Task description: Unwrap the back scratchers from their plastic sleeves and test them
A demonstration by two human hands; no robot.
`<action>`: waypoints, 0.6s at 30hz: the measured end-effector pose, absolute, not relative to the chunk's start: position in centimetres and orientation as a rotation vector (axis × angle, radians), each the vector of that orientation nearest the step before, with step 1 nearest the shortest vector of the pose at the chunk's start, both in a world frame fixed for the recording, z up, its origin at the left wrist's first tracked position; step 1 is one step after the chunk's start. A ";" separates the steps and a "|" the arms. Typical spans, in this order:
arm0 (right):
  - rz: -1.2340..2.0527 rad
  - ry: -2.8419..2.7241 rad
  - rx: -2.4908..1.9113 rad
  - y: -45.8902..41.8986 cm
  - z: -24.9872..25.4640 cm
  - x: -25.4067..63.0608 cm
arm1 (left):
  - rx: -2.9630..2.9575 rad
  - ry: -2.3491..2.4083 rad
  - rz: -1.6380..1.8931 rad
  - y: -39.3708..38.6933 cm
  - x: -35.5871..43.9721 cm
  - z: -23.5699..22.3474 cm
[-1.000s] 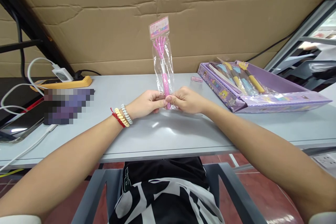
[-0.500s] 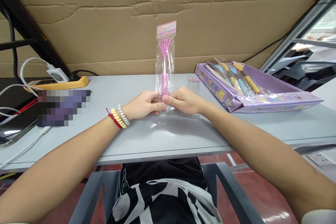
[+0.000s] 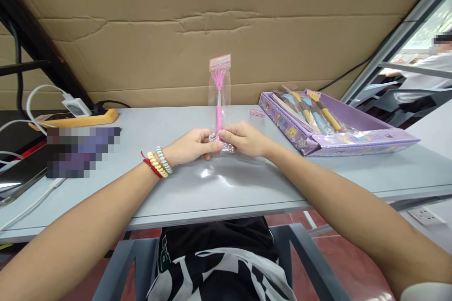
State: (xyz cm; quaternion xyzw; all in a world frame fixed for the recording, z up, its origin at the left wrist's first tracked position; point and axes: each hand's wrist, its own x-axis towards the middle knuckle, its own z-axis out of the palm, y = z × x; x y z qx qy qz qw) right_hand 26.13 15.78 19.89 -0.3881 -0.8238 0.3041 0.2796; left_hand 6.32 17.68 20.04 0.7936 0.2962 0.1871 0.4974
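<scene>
A pink back scratcher (image 3: 219, 112) with a hand-shaped head and a silver shaft stands nearly upright inside a clear plastic bag (image 3: 227, 96) with a pink printed header. My left hand (image 3: 193, 146), with bracelets at its wrist, is closed on the lower left of the bag. My right hand (image 3: 247, 138) pinches the lower end from the other side, thumb in front over the handle's bottom. Both thumbs nearly meet there, and crinkled plastic shows below them. Just behind my right hand, another clear bag with a pink label (image 3: 257, 113) lies flat on the table.
At the right, a purple open box (image 3: 363, 145) holds several bagged back scratchers with yellow and blue parts. A yellow power strip (image 3: 84, 119), white cables and a dark phone (image 3: 24, 171) lie at the left. Cardboard (image 3: 148, 56) stands behind the table. A person sits at far right.
The bagged back scratcher has sunk a little and its top leans farther away from me. Both hands keep their grip. The view has shifted slightly, and a person now shows at far right.
</scene>
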 end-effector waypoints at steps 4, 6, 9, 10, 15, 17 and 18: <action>0.770 -2.130 -1.030 16.1 20.0 26.3 | 2.037 0.817 0.491 18.3 5.5 20.4; 0.753 -2.100 -1.042 16.2 20.1 26.4 | 2.179 0.934 0.553 18.8 4.9 20.6; 0.732 -2.079 -1.099 16.4 20.3 26.7 | 2.469 1.085 0.567 19.3 4.2 20.6; 0.725 -2.073 -1.136 16.5 20.3 26.9 | 2.541 1.112 0.551 19.4 4.1 20.5; 0.849 -1.999 -1.342 17.4 20.1 27.9 | 2.627 1.073 0.432 19.3 4.2 20.2; 0.901 -1.970 -1.414 17.7 20.0 28.4 | 2.633 1.058 0.371 19.2 4.3 20.2; 0.905 -1.963 -1.442 17.8 20.0 28.6 | 2.636 1.059 0.351 19.2 4.3 20.2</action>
